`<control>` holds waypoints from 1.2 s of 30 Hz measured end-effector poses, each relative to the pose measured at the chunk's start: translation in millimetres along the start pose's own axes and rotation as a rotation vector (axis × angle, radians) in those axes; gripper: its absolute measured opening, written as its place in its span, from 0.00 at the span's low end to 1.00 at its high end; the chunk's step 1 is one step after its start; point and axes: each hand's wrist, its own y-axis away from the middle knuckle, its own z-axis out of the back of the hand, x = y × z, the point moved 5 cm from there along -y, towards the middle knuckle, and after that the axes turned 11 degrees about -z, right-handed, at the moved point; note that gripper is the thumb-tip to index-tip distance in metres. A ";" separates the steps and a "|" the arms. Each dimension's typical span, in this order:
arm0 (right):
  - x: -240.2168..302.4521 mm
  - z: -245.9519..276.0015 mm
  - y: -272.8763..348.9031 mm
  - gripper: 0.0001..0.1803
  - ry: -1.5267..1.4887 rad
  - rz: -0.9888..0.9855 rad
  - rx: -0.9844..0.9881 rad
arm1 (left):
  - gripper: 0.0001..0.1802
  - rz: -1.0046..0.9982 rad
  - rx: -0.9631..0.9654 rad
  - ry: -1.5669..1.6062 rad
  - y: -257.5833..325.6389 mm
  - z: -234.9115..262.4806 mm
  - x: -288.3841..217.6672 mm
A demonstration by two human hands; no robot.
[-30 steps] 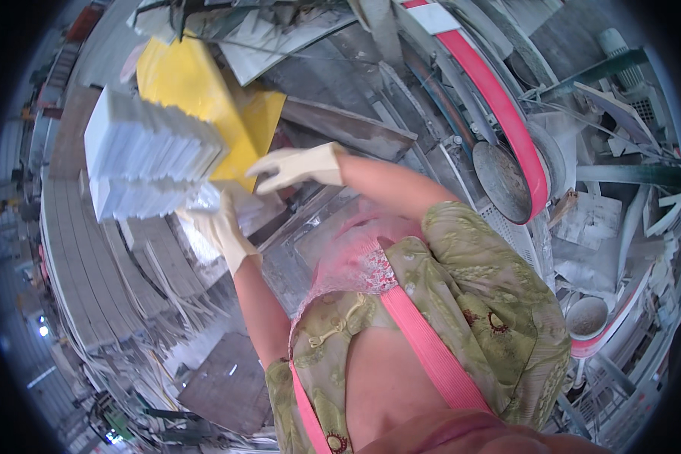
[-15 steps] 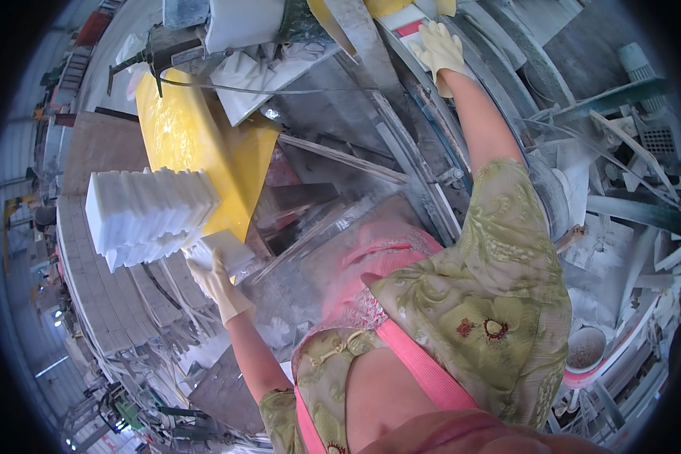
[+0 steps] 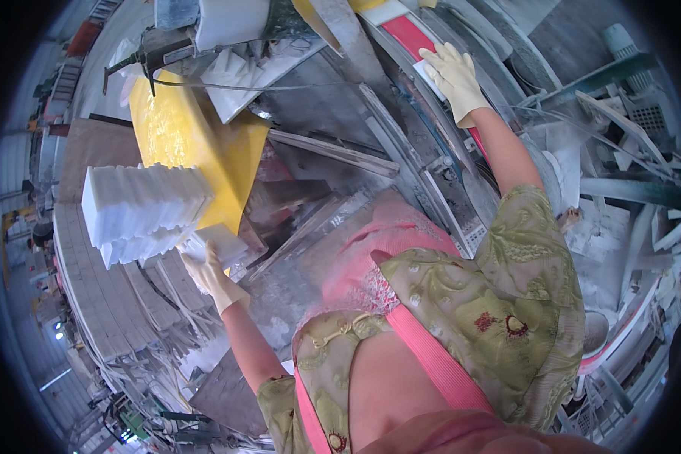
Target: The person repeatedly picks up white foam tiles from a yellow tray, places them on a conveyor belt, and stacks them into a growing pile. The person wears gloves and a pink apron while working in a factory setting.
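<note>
My left hand point(image 3: 213, 281), in a cream rubber glove, grips the edge of a white stone tile point(image 3: 221, 246), with the thumb on its near side. Right beside that tile stands a tall, slightly uneven stack of white stone tiles point(image 3: 140, 208). Farther off at upper right, my gloved right hand point(image 3: 455, 82) lies with fingers stretched over a white tile point(image 3: 430, 79), largely covered by the hand. That tile rests on a narrow red belt point(image 3: 407, 36), whose far end bears another white tile point(image 3: 386, 12).
A yellow sheet point(image 3: 181, 125) drapes behind the stack. White offcuts point(image 3: 234, 76) lie on a slab at the back. Wooden bars point(image 3: 333, 155) and metal rails point(image 3: 401, 136) stretch between my hands. At right stand a white perforated basket point(image 3: 620, 41) and more stone scraps point(image 3: 601, 234).
My right hand has come nearer to me along the belt. More red belt and a tile under the fingers now show. My left hand stays at its tile beside the stack.
</note>
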 end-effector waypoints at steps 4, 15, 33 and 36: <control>-9.0 17.3 33.2 0.24 -0.009 0.025 0.062 | 0.52 0.028 -0.011 0.015 8.9 2.6 -18.4; 1.8 46.9 75.8 0.29 0.071 0.187 0.182 | 0.52 0.000 0.123 0.302 32.4 8.3 -60.0; -4.1 59.2 59.1 0.28 -0.103 -0.284 0.360 | 0.52 -0.229 0.002 -0.027 4.0 2.7 -19.1; 63.9 65.8 53.9 0.25 -0.862 -0.316 0.339 | 0.50 -0.129 0.063 -0.076 1.2 -0.8 -17.3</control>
